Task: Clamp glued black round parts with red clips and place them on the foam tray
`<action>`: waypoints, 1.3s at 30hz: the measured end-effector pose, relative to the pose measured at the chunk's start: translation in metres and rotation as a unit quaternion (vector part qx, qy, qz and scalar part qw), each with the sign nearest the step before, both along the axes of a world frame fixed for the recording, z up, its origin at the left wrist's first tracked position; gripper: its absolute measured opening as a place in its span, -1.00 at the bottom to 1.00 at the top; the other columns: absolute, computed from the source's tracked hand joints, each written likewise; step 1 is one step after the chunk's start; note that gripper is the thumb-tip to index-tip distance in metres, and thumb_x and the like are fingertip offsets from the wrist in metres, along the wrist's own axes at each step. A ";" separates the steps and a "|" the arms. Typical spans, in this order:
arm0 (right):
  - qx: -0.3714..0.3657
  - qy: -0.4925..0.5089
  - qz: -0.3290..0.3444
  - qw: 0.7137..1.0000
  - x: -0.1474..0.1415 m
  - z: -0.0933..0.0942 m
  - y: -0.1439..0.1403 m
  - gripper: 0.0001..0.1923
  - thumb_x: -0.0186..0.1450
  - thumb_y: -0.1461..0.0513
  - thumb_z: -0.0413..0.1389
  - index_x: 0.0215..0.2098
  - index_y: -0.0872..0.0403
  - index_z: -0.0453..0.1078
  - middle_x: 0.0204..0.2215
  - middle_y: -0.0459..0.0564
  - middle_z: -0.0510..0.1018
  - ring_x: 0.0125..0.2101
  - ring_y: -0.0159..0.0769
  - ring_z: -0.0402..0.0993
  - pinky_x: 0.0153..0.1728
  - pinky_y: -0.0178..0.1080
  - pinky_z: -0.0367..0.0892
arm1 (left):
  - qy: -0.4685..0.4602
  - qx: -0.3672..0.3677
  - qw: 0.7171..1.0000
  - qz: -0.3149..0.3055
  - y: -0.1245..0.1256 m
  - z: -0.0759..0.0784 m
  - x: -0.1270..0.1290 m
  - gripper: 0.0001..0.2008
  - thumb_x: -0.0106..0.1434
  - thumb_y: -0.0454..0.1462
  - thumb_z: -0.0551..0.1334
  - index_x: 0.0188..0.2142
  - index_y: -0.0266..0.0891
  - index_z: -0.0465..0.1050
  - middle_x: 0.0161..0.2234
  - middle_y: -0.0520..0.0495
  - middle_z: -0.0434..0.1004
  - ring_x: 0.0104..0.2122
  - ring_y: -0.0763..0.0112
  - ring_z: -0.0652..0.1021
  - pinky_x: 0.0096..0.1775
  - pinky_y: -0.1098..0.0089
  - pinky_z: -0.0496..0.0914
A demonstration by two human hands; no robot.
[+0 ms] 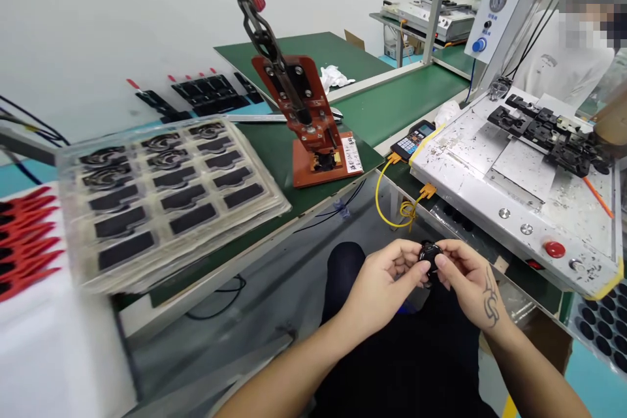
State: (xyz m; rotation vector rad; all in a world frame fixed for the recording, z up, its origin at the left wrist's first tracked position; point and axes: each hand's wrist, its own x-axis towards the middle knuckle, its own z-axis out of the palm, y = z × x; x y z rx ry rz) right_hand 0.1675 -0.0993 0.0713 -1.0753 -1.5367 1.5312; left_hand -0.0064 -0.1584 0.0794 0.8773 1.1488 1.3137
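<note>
A small, round, glossy black part (pixel 430 257) is held above my lap, pinched between both hands. My left hand (pixel 386 277) grips its left side with thumb and fingertips. On the other side, the thumb and fingers of my right hand (pixel 465 274) press against it. Fingers cover much of the part, so its exact kind does not show. Ahead of my hands, a red-brown toggle clamp fixture (pixel 313 124) stands on the bench corner, its hinged plate raised and its handle pointing up.
Stacked clear trays (pixel 264 192) with black pieces lie at left. To the right stands a white press machine (pixel 460 163) with black fixtures and a red button (pixel 554 249). A handheld meter (pixel 414 138) with a yellow cable (pixel 379 199) sits between. A person (pixel 563 65) is behind the machine.
</note>
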 end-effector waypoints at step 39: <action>0.398 0.028 0.482 0.780 -0.219 0.026 0.017 -0.71 0.45 -0.04 0.22 -0.16 -0.07 0.69 -0.22 0.05 0.73 -0.27 -0.05 0.67 -0.22 -0.12 0.53 | 0.040 0.071 0.931 0.356 -0.154 0.000 -0.076 -0.54 0.48 -0.31 0.27 0.34 -0.17 0.44 -0.30 -0.10 0.70 -0.33 0.23 0.76 -0.13 0.18 0.65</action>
